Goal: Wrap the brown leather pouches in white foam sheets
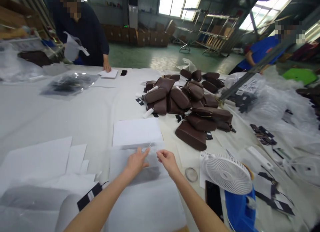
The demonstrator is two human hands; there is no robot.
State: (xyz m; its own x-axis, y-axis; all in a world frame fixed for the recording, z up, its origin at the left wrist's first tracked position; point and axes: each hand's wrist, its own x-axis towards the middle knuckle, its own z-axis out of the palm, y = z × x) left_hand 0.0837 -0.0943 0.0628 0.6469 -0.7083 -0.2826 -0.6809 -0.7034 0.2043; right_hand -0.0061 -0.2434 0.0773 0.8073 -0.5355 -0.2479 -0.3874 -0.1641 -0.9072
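My left hand (pixel 137 162) rests with fingers spread on a translucent white wrapping (pixel 122 158), through which a greyish dark shape shows. Just to the right, my right hand (pixel 168 161) is closed in a pinch at the edge of this wrapping; what its fingertips hold is too small to make out. White paper sheets (pixel 147 205) lie under and in front of the wrapping. Beyond it sits a stack of white paper (pixel 137 131). A black tag (pixel 89 195) lies beside my left forearm.
Brown leather bags (pixel 191 135) are heaped ahead to the right. Near my right arm are a tape roll (pixel 191 174), a phone (pixel 214 200) and a white-and-blue fan (pixel 228 175). Loose white sheets (pixel 37 158) cover the left. Two people stand across the table, one touching papers (pixel 110 74).
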